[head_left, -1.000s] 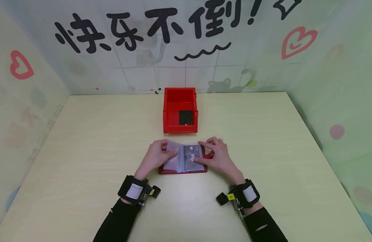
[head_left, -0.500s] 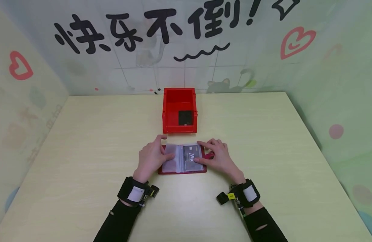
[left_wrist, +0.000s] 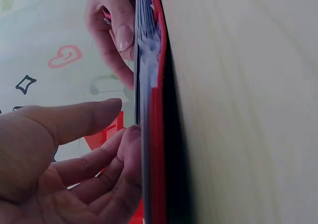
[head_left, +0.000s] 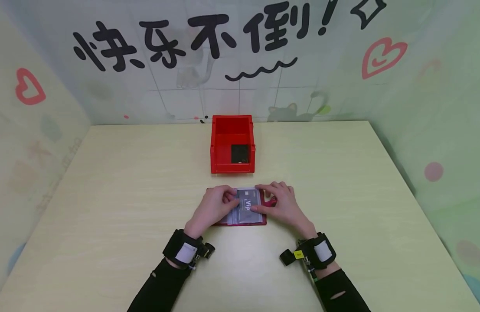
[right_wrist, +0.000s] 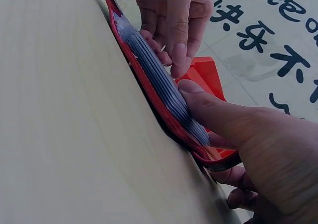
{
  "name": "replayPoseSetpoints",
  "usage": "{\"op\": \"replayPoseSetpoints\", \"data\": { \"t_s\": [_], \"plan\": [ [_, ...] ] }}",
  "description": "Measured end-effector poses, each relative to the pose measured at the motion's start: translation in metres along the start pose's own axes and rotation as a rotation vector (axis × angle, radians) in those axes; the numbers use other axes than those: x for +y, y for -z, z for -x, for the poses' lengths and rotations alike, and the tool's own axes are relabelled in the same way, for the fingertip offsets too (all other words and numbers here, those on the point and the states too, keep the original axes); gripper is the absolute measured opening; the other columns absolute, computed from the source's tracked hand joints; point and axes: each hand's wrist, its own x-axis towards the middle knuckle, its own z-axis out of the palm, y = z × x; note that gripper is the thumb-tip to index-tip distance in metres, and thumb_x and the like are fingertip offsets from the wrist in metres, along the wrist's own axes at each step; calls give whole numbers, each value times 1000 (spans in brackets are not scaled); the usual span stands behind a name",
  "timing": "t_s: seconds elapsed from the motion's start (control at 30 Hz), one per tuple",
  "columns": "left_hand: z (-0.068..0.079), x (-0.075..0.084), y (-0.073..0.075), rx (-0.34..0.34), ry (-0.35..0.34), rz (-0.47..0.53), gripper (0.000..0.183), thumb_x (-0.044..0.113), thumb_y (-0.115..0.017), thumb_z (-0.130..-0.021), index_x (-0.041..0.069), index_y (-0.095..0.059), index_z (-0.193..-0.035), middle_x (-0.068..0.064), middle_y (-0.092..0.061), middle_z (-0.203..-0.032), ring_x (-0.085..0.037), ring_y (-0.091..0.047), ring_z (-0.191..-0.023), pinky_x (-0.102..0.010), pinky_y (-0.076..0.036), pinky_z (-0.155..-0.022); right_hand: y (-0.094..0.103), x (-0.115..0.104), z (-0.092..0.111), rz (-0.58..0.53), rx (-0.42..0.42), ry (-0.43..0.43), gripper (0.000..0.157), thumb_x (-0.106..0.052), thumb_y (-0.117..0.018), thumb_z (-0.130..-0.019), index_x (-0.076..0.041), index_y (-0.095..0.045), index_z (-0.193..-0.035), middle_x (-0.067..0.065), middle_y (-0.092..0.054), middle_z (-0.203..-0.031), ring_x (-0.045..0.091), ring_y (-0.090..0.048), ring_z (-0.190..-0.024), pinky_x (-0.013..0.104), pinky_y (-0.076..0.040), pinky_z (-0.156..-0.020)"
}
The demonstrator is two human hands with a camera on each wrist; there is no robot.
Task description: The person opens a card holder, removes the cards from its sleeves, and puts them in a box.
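Observation:
A red card holder point(head_left: 250, 224) lies open on the table, clear sleeves facing up. In the sleeve on its right side is a grey card point(head_left: 244, 214) marked "VIP". My right hand point(head_left: 282, 203) grips the right edge; in the right wrist view its thumb point(right_wrist: 198, 99) presses the stacked sleeves point(right_wrist: 161, 82), other fingers beyond the cover. My left hand point(head_left: 214, 206) lies over the left half and hides much of it. In the left wrist view its bent fingers point(left_wrist: 131, 152) touch the sleeve side, while the thumb point(left_wrist: 94, 117) stands apart from them.
Behind the card holder stands a red bin point(head_left: 232, 168) with a flat black square thing point(head_left: 240, 154) inside. The pale table point(head_left: 126, 186) meets printed walls at the back and both sides. A small red strap point(head_left: 270, 203) shows beside the right hand.
My left hand first let go of a lifted clear sleeve at the left, which settled flat, then moved right towards the middle of the card holder. The right hand has kept its place.

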Motion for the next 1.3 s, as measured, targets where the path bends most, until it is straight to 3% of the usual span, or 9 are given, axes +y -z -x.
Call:
{"op": "replayPoseSetpoints", "data": {
  "t_s": [0.37, 0.83, 1.3],
  "plan": [
    [-4, -6, -3, -36, 91, 50, 28, 23, -78, -89, 4, -70, -108, -6, -64, -78, -15, -56, -71, -22, -45, -63, 0, 2, 0, -20, 7, 26, 61, -43, -84, -78, -20, -67, -132, 0, -57, -90, 18, -45, -96, 40, -28, -87],
    [-7, -9, -2, -96, 67, 26, 18, 28, -73, -92, 10, -73, -93, -3, -59, -68, -15, -53, -67, -24, -35, -60, -1, 3, 0, -7, 7, 41, 61, -43, -83, -79, -20, -66, -133, 0, -56, -89, 18, -44, -95, 39, -26, -86],
    [-7, -5, -2, -113, 113, 9, 18, 28, -73, -93, 10, -72, -91, -4, -57, -70, -17, -52, -70, -26, -35, -62, 1, 2, 0, -3, -6, 49, 64, -41, -84, -79, -23, -64, -137, 4, -59, -100, 20, -46, -100, 41, -29, -89]
  ]
}}
